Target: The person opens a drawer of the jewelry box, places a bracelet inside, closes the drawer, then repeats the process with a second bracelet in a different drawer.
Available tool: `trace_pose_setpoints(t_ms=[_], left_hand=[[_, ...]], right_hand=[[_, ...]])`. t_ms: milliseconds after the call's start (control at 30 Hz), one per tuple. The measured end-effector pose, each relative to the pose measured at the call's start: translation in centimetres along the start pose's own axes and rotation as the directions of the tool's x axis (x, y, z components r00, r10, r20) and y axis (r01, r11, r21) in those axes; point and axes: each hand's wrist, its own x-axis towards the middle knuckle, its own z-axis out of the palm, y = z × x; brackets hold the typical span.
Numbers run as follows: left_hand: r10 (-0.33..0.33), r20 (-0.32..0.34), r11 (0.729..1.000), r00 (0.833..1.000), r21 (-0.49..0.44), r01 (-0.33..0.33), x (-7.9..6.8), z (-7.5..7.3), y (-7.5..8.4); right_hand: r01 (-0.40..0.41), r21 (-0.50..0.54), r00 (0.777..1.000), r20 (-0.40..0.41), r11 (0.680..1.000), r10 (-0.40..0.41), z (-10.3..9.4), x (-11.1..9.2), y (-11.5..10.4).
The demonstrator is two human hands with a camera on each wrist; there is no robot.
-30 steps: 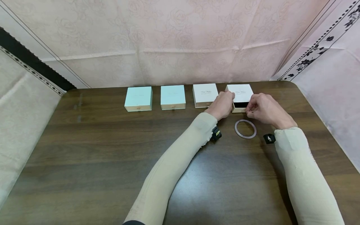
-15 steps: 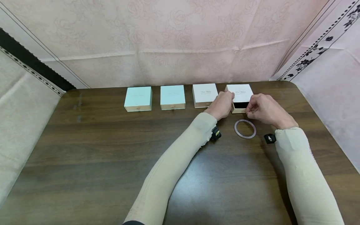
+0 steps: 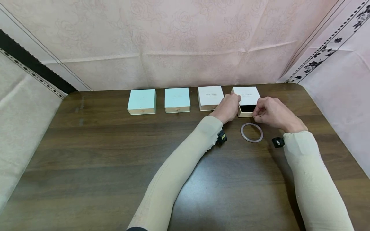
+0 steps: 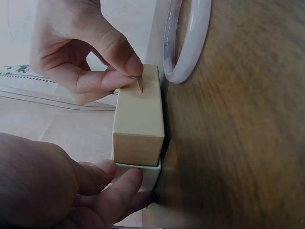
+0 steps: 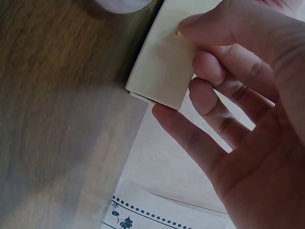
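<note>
The rightmost white drawer box point(image 3: 248, 95) stands at the table's back edge with its cream drawer point(image 4: 138, 112) pulled partly out, and a dark interior point(image 3: 248, 108) shows. My left hand point(image 3: 226, 108) grips the sleeve of this box at its left side. With thumb and forefinger, my right hand point(image 3: 274, 113) pinches the small ribbon pull tab point(image 4: 138, 84) on the drawer front; its little finger touches the drawer's edge in the right wrist view. A pale lilac bangle point(image 3: 252, 141) lies flat on the table just in front of the drawer.
Another white box point(image 3: 210, 95) and two mint-green boxes, the nearer one point(image 3: 177, 97) and the far left one point(image 3: 142, 98), stand in a row to the left. All three are closed. A patterned cloth point(image 3: 185, 45) hangs behind the wooden table point(image 3: 115, 166).
The drawer has slid slightly further out toward me, with my right hand pulling at its tab. My left hand and the bangle have stayed in place.
</note>
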Motion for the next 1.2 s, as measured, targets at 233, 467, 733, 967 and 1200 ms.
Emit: trace_pose_setpoints(t_ms=[233, 467, 733, 967, 1200], left_hand=[[0.012, 0.002, 1.0, 1.0, -0.004, -0.012, 0.02, 0.04, -0.07], [0.008, -0.002, 1.0, 1.0, -0.019, -0.008, -0.09, 0.08, -0.11], [0.004, 0.009, 0.999, 1.0, -0.035, -0.004, -0.19, -0.12, 0.0], [0.005, 0.021, 0.998, 1.0, -0.057, -0.004, -0.23, -0.23, -0.04], [0.013, 0.002, 1.0, 1.0, -0.029, -0.012, -0.26, -0.18, -0.07]], right_hand=[[0.013, -0.016, 1.0, 0.011, 1.0, -0.013, -0.09, -0.18, 0.02], [-0.001, -0.016, 1.0, 0.029, 1.0, 0.001, -0.17, -0.29, -0.03], [0.005, -0.023, 0.999, 0.032, 1.0, -0.004, -0.32, -0.38, -0.09], [0.006, -0.022, 1.0, 0.03, 1.0, -0.005, -0.25, -0.4, -0.1], [0.02, -0.013, 1.0, 0.019, 1.0, -0.02, -0.18, -0.56, -0.12]])
